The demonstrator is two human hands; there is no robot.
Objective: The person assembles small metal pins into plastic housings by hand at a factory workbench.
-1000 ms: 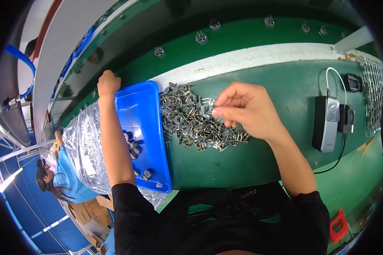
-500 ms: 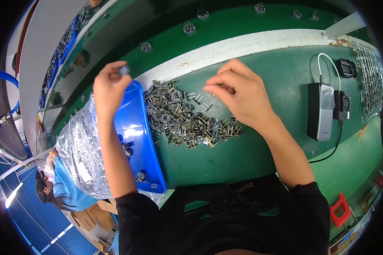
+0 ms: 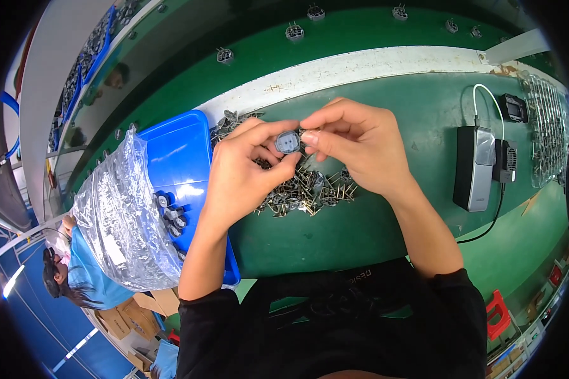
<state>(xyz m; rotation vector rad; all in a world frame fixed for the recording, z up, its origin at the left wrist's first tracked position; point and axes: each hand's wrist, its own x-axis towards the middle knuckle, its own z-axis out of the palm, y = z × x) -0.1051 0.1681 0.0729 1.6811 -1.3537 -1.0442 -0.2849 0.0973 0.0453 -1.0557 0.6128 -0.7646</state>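
My left hand [image 3: 237,174] pinches a small grey rounded plastic housing [image 3: 287,142] between thumb and forefinger, with its face turned up. Close against its right side, my right hand [image 3: 368,142] has thumb and forefinger pressed together. A small metal-pinned piece seems to be at those fingertips, mostly hidden. Below both hands, a heap of dark parts with brass-coloured pins [image 3: 310,189] lies on the green table [image 3: 310,243]. Left of my left forearm is a blue plastic tray [image 3: 182,148] with several dark and grey housings [image 3: 171,215] in it.
Clear plastic sheeting [image 3: 123,218] covers the tray's left side. Beyond a white ledge [image 3: 360,60], a green belt carries spaced parts [image 3: 225,55]. At right are a grey-black device [image 3: 474,167] with cables and a clear tray of parts [image 3: 544,132]. A co-worker [image 3: 91,268] is at far left.
My left hand has come right from over the tray with the grey housing, meeting my right hand above the heap. The right hand stays near its place, fingers still pinched.
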